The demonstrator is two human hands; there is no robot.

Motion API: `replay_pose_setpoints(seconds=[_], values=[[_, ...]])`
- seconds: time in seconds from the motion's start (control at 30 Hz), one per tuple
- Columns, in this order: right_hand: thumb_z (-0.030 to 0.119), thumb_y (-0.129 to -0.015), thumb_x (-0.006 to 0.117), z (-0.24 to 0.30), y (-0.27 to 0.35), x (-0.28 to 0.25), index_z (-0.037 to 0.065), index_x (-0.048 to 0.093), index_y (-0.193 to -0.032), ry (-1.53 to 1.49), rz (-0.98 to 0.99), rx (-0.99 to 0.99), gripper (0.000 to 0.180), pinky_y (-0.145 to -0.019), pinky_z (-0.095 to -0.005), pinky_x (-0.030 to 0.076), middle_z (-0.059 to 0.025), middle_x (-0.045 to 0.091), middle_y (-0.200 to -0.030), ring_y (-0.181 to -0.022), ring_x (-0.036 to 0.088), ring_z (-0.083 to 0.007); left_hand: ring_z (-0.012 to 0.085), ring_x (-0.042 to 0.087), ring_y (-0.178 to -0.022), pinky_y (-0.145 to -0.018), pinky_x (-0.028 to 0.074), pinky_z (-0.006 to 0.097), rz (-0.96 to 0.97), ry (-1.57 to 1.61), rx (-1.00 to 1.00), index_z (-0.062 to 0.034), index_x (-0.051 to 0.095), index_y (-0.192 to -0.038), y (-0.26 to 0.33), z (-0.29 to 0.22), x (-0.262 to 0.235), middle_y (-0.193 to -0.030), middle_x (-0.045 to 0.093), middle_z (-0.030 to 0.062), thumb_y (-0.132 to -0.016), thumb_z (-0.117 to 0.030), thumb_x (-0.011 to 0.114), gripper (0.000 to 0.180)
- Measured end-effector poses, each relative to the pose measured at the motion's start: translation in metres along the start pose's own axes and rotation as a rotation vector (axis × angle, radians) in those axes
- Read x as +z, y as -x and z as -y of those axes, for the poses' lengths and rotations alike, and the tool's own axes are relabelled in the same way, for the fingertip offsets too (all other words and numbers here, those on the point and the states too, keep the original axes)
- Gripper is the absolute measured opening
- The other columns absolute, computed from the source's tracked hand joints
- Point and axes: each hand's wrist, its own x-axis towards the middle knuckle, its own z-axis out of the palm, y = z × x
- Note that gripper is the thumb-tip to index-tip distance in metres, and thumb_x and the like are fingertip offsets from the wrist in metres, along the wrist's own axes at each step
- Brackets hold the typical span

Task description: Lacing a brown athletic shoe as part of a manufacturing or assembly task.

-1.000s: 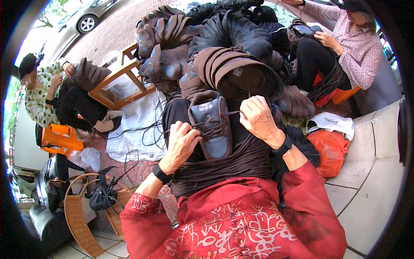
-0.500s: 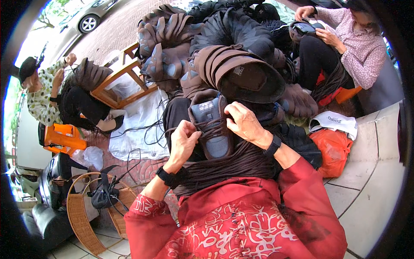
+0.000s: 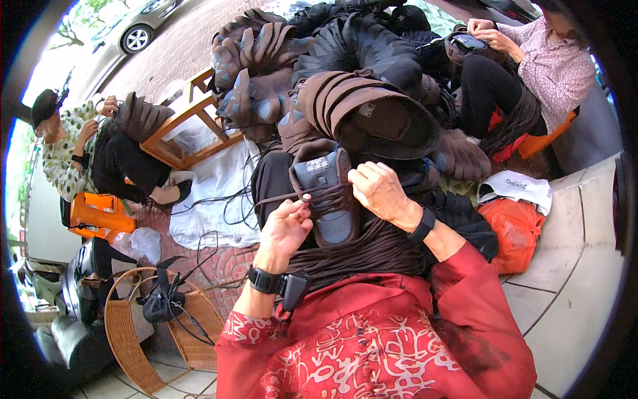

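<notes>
A brown shoe upper (image 3: 343, 174) with a blue-grey tongue (image 3: 318, 171) and toe lies on my lap, its toe toward me. Brown lace (image 3: 325, 198) crosses its front through the eyelets. At the shoe's left edge, my left hand (image 3: 287, 225) is closed in a pinch on a lace that stretches out to the left. My right hand (image 3: 380, 193) is closed at the right edge, thumb and fingers pressed together by the eyelets; what lies between them is hidden. A thick bundle of dark brown laces (image 3: 352, 256) drapes across my lap below the shoe.
A big heap of stacked shoe uppers (image 3: 359, 56) rises ahead. Co-workers sit at the far left and far right. A wooden stool (image 3: 193, 126) lies on a white sheet (image 3: 216, 206). Nearby are a red bag (image 3: 512, 233) at right and a wicker chair (image 3: 129, 339) at left.
My left hand has turned, its palm now showing more, with the lace drawn out leftward. My right hand has shifted slightly, its fingers more curled. The right co-worker's hands have moved closer together.
</notes>
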Motion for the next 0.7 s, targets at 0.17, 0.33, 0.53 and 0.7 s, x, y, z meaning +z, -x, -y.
replay_pose_setpoints(seconds=[0.17, 0.33, 0.53, 0.7], values=[[0.011, -0.067, 0.058, -0.011, -0.013, -0.013, 0.008, 0.047, -0.074, 0.030, -0.074, 0.009, 0.013, -0.059, -0.0356, 0.041, -0.0066, 0.050, -0.066, -0.067, 0.054, -0.0243, 0.0196, 0.060, -0.076, -0.061, 0.049, 0.028, -0.074, -0.220, 0.147, -0.0059, 0.053, -0.086, 0.012, -0.001, -0.008, -0.092, 0.063, 0.0120, -0.080, 0.000, 0.057, 0.009], [0.000, -0.072, 0.054, -0.006, -0.011, -0.012, 0.001, 0.048, -0.084, -0.686, 0.149, 0.399, 0.013, -0.051, -0.0298, 0.042, -0.0074, 0.052, -0.067, -0.057, 0.052, -0.0169, 0.0206, 0.062, -0.077, -0.062, 0.051, 0.027, -0.062, -0.430, 0.245, -0.0042, 0.053, -0.089, 0.017, -0.009, -0.004, -0.094, 0.062, 0.0142, -0.083, -0.001, 0.054, 0.008], [0.008, -0.079, 0.060, -0.004, -0.022, -0.010, 0.006, 0.052, -0.089, -1.240, 0.299, 0.659, 0.013, -0.046, -0.0162, 0.032, 0.0034, 0.050, -0.068, -0.053, 0.041, -0.0022, 0.0193, 0.055, -0.092, -0.081, 0.044, 0.029, -0.096, -1.256, 0.823, -0.0043, 0.052, -0.101, 0.014, -0.013, 0.023, -0.107, 0.055, 0.0109, -0.080, 0.001, 0.053, 0.022], [0.006, -0.078, 0.060, -0.022, -0.021, -0.018, 0.009, 0.051, -0.084, -1.634, 0.108, 0.795, 0.012, -0.041, -0.0152, 0.026, 0.0059, 0.044, -0.063, -0.048, 0.034, -0.0007, 0.0265, 0.046, -0.103, -0.092, 0.036, 0.034, 0.149, -1.960, 1.126, -0.0041, 0.051, -0.105, -0.001, -0.036, 0.031, -0.109, 0.051, 0.0118, -0.074, 0.003, 0.054, 0.032]])
